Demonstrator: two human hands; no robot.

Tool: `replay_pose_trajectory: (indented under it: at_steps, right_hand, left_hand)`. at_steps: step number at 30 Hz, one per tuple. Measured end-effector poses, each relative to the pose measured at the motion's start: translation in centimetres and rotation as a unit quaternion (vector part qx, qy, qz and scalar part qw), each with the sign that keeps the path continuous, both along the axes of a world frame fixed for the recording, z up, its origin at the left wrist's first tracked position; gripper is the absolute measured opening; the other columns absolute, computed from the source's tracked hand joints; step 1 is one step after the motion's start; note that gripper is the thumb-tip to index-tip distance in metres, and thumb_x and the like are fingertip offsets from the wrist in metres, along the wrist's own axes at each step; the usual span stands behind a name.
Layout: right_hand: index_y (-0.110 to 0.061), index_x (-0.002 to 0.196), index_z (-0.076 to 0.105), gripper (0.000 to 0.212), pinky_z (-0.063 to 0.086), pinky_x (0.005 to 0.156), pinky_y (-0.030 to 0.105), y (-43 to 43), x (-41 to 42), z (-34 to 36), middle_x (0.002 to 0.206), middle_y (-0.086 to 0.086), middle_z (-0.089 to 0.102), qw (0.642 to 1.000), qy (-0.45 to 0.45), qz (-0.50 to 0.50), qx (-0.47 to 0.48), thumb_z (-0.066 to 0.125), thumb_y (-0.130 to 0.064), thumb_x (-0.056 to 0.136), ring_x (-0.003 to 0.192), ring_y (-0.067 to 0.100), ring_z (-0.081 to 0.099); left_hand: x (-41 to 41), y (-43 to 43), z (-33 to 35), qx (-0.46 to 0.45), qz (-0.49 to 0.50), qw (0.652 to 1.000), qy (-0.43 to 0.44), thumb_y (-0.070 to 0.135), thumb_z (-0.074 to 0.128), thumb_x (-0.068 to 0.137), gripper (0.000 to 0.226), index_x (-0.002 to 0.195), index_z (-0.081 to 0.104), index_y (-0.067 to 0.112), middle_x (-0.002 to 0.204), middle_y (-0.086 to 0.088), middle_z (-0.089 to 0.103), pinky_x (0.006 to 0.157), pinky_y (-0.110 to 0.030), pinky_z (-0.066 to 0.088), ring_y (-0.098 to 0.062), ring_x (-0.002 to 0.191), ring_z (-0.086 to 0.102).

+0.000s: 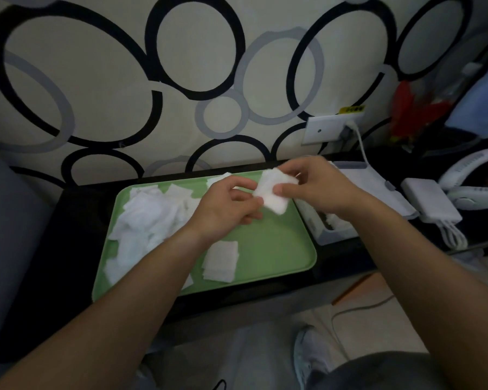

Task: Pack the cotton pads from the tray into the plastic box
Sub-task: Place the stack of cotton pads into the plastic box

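A green tray (273, 249) lies on a black table. Several white square cotton pads (147, 215) are heaped on its left half, and a small stack of pads (220, 261) lies near its front middle. Above the tray's far right part, both hands grip a stack of cotton pads (273, 192). My right hand (319, 187) pinches its right side between thumb and fingers, while my left hand (228, 206) touches its lower left edge. The plastic box (333, 232) stands just right of the tray, largely hidden behind my right forearm.
A white box lid or case (378, 187) lies behind the plastic box. A white charger with a coiled cable (434, 204) and a white neck fan (473, 175) are at the right. A wall socket with a plugged cable (333, 128) is behind. My shoe (310, 358) shows on the floor below.
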State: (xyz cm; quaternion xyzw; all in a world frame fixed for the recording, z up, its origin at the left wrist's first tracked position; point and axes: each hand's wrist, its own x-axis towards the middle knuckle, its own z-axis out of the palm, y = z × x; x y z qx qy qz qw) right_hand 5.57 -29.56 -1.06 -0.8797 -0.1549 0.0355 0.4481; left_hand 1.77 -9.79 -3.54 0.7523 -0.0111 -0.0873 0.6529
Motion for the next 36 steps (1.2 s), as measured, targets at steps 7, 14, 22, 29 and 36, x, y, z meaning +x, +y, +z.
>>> replay_pose_trajectory:
  at_steps: [7,14,22,29,36]
  right_hand:
    - [-0.025,0.106,0.064,0.03,0.045,0.077,0.015,-5.0,1.0,1.4,0.103,-0.008,0.066,0.988,-0.094,-0.117,-0.036,0.071,-0.011,0.081,0.095,0.007,0.06]
    - [-0.022,0.097,0.06,0.027,0.048,0.078,0.028,-7.2,2.2,-0.9,0.099,-0.003,0.065,0.991,-0.052,-0.1,-0.065,0.075,-0.011,0.079,0.092,0.013,0.062]
    - [-0.021,0.106,0.062,0.029,0.042,0.075,0.026,-7.6,2.4,-1.0,0.107,0.001,0.066,0.978,-0.026,-0.099,-0.184,0.076,-0.015,0.081,0.095,0.016,0.06]
    - [-0.028,0.113,0.061,0.035,0.053,0.09,0.042,-5.9,3.6,0.0,0.126,0.007,0.061,0.926,-0.036,-0.067,-0.371,0.076,-0.02,0.082,0.11,0.026,0.06]
    - [-0.028,0.114,0.065,0.036,0.049,0.088,0.035,-3.5,4.4,1.2,0.12,-0.001,0.059,0.855,-0.046,0.035,-0.515,0.076,-0.018,0.082,0.111,0.023,0.057]
  left_hand:
    - [0.4,-3.8,-1.2,0.058,-0.026,0.998,0.001,0.014,0.068,0.089,0.019,0.108,0.066,0.016,0.097,-0.01,0.074,0.073,-0.032,0.056,-0.026,0.085,0.073]
    - [0.9,-7.7,-2.8,0.139,-0.123,0.979,-0.081,0.022,0.069,0.087,0.031,0.116,0.067,0.033,0.105,0.008,0.064,0.074,-0.023,0.045,-0.003,0.073,0.057]
    - [1.3,-8.5,-3.6,0.205,-0.152,0.963,-0.089,0.025,0.066,0.09,0.032,0.121,0.066,0.035,0.108,0.008,0.062,0.071,-0.018,0.039,-0.001,0.071,0.053]
    - [1.3,-8.2,-3.6,0.211,-0.169,0.959,-0.079,0.029,0.067,0.09,0.035,0.125,0.062,0.036,0.107,0.008,0.06,0.068,-0.014,0.039,-0.001,0.07,0.054]
    - [1.2,-7.9,-3.4,0.207,-0.181,0.958,-0.077,0.032,0.067,0.091,0.036,0.126,0.062,0.037,0.11,0.004,0.061,0.076,-0.02,0.04,-0.001,0.073,0.056]
